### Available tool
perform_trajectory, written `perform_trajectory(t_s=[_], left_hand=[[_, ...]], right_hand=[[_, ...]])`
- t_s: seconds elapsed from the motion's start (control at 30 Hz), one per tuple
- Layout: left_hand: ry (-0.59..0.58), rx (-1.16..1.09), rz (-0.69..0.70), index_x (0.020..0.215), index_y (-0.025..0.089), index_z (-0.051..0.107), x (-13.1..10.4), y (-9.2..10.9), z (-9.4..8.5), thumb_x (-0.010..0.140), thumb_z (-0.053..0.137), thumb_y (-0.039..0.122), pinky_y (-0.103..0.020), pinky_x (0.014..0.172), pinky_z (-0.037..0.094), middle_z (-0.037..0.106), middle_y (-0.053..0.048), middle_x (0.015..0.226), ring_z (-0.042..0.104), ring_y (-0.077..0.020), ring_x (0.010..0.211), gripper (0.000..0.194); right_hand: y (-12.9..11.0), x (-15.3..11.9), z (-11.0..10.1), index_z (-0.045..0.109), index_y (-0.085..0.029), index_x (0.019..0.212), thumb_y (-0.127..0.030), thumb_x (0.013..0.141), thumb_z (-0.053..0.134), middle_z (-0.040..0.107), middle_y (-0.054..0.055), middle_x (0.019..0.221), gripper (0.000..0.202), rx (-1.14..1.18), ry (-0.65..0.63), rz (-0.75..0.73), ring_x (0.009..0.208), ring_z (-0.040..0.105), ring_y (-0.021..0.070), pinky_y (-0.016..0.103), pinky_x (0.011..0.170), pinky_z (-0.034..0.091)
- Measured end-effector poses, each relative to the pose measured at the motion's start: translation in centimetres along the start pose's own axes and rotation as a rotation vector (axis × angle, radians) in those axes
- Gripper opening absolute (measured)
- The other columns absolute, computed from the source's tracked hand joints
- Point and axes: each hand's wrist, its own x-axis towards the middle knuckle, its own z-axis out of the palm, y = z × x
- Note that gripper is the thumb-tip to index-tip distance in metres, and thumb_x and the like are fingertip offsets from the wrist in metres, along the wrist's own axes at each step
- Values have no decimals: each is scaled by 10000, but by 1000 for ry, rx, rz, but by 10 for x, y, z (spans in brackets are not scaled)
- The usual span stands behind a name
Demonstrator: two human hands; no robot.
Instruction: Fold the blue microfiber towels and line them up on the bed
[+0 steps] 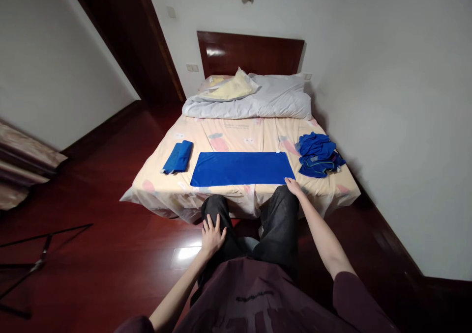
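Observation:
A blue towel (241, 168) lies flat and spread out lengthwise across the near part of the bed. At its near right corner is my right hand (293, 186), with the thumb and fingers closed on the edge. My left hand (213, 235) rests on my left thigh with its fingers spread, holding nothing. Left of the towel sits a folded blue cloth (178, 157) in a small stack. To the right, a crumpled heap of blue cloths (317, 153) lies near the bed's edge.
The bed (236, 136) has a patterned sheet, and a rolled-back grey quilt (273, 97) with a pale yellow pillow (236, 86) lies by the headboard (254, 53). A black metal stand (46, 247) is on the floor at left. A white wall (398, 126) runs along the right.

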Motion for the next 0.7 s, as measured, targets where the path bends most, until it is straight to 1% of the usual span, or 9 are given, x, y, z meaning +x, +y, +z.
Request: perform_trajectory(t_s=[0.07,0.13,0.27,0.37,0.47,0.53,0.6,0.67,0.7], left_hand=[[-2,19,3,1659,135,332,1,-3,-1,1018,494,513,-621,1152,413,212,-324,1704,335,-517,1532,762],[-7,36,5,1652,116,345,1,-4,-2,1021,488,486,-622,1138,427,230,-334,1694,346,-521,1525,745],[3,72,-21,1640,103,372,3,-6,-1,1021,490,453,-627,1110,444,277,-348,1670,375,-527,1504,721],[15,59,-31,1634,97,384,4,-7,2,1019,479,470,-623,1096,452,284,-352,1665,383,-531,1495,726],[21,-5,-32,1628,94,396,6,-7,5,1010,482,477,-637,1105,438,277,-344,1673,343,-535,1517,732],[24,-68,-42,1611,68,417,8,-4,6,988,521,451,-657,1135,400,263,-351,1675,293,-538,1542,740],[29,-152,-63,1574,38,463,12,3,6,947,581,405,-693,1179,324,255,-353,1677,235,-536,1567,737],[14,-295,-68,1510,62,549,17,15,4,899,637,358,-725,1222,216,303,-310,1677,199,-510,1588,684],[-16,-407,-59,1466,92,597,21,24,4,878,661,337,-715,1240,187,364,-279,1661,223,-484,1591,640]], right_hand=[[-9,1,2,753,-253,1302,-463,1038,434,739,73,1350,464,-23,-44,-12,1282,668,276,373,1115,482],[-17,0,6,769,-282,1266,-421,1032,449,745,61,1340,421,-54,-78,-10,1273,672,292,376,1091,496],[-31,-4,14,771,-261,1248,-340,1040,419,754,102,1304,416,-139,-77,0,1233,690,309,387,1051,508],[-37,-4,17,750,-244,1278,-299,1047,424,751,113,1303,403,-196,-68,-26,1250,678,279,348,1067,486],[-41,-3,18,743,-240,1281,-288,1057,429,756,106,1284,388,-237,-78,-61,1246,674,242,297,1067,468],[-44,0,20,745,-237,1268,-286,1063,429,760,102,1267,380,-259,-88,-80,1223,682,222,273,1056,465],[-50,3,22,747,-234,1256,-282,1065,432,760,100,1256,371,-276,-97,-98,1198,689,211,259,1041,465],[-58,8,26,745,-231,1256,-277,1063,441,756,102,1256,363,-289,-104,-117,1178,694,209,255,1021,471],[-62,11,28,743,-229,1258,-273,1060,449,754,103,1256,357,-294,-110,-131,1172,695,210,254,1010,473]])
